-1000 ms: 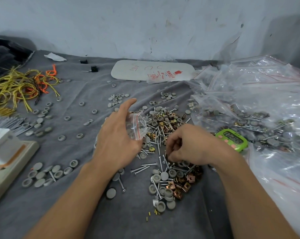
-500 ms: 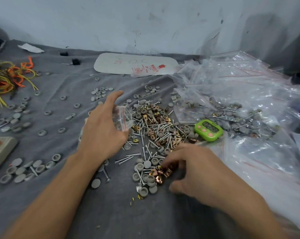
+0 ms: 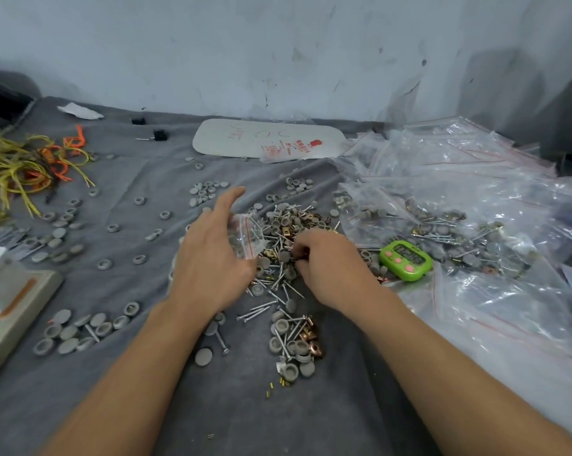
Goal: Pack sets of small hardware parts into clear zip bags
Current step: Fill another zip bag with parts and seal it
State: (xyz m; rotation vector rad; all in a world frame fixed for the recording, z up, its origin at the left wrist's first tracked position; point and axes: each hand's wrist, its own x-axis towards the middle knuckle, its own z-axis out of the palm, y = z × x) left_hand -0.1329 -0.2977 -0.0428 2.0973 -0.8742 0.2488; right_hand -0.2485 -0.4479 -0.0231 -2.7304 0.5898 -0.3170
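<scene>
My left hand (image 3: pixel 212 258) holds a small clear zip bag (image 3: pixel 247 237) with a red seal line, its mouth facing right, with a few parts inside. My right hand (image 3: pixel 327 261) sits just right of the bag, fingers curled and pinching small copper-coloured clips at the bag's edge. Under both hands lies a heap of screws, grey caps and brass clips (image 3: pixel 291 225). A smaller heap of grey caps, screws and copper clips (image 3: pixel 294 343) lies nearer to me on the grey cloth (image 3: pixel 146 390).
A green timer (image 3: pixel 405 260) lies right of my right hand. Filled clear bags (image 3: pixel 459 232) pile up at the right. Loose grey caps (image 3: pixel 80 330) dot the left side, beside a beige scale (image 3: pixel 11 311). Yellow and orange ties (image 3: pixel 24 166) lie far left, a white tray (image 3: pixel 268 139) at the back.
My right hand has moved from the near heap up to the bag's mouth, carrying clips. My left hand keeps its hold on the bag.
</scene>
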